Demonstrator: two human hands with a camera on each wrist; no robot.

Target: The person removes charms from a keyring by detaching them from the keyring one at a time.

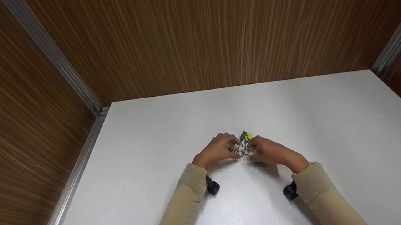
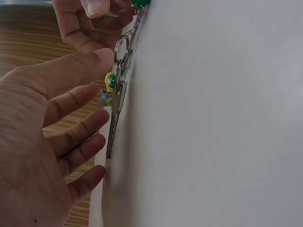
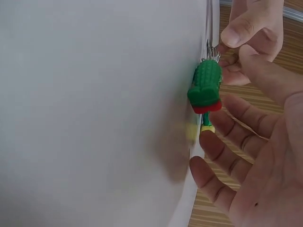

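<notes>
Both hands work a bunch of metal keys (image 2: 115, 111) with green cactus charm (image 3: 205, 86) on the white surface (image 1: 330, 123): left hand (image 1: 217, 150) and right hand (image 1: 269, 151) pinch its ring; separating a key likely needs fine fingertip prying

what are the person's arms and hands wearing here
Both arms wear long beige sleeves: left sleeve, right sleeve. A small black device sits under each wrist, left and right. The left hand and right hand are bare, with no rings visible.
</notes>
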